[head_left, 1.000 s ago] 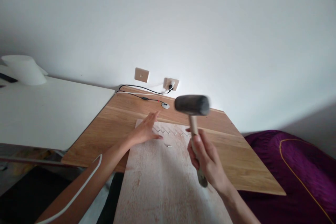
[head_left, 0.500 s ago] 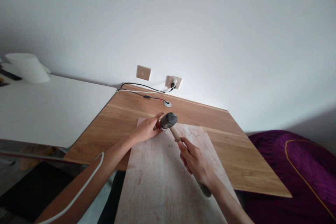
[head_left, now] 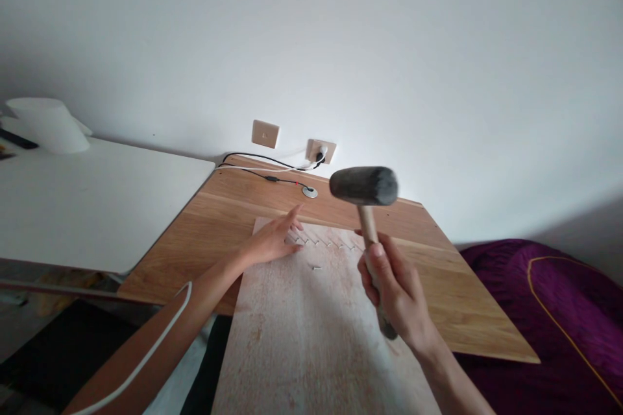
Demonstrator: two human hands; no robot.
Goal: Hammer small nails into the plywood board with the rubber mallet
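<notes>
My right hand [head_left: 393, 272] is wrapped around the wooden handle of a rubber mallet [head_left: 364, 186], whose dark head is raised above the far right part of a pale wooden board [head_left: 287, 337]. A row of several small nails [head_left: 329, 244] stands up near the board's far edge. At the left end of that row my left hand [head_left: 273, 238] rests on the board, thumb and forefinger apart beside the nails and holding nothing. One loose nail [head_left: 317, 266] lies on the board in front of the row. The mallet and right hand hide the board's far right corner.
Underneath the board is a wooden tabletop [head_left: 462, 298] against a white wall. Cables [head_left: 272, 178] run across its back to a wall socket [head_left: 321, 152]. A white table [head_left: 111, 201] with a paper roll [head_left: 48, 124] stands left; purple fabric [head_left: 516, 285] lies right.
The mallet has risen and swung right, away from the nails beside my left hand, which stays in place. More of the nail row now shows.
</notes>
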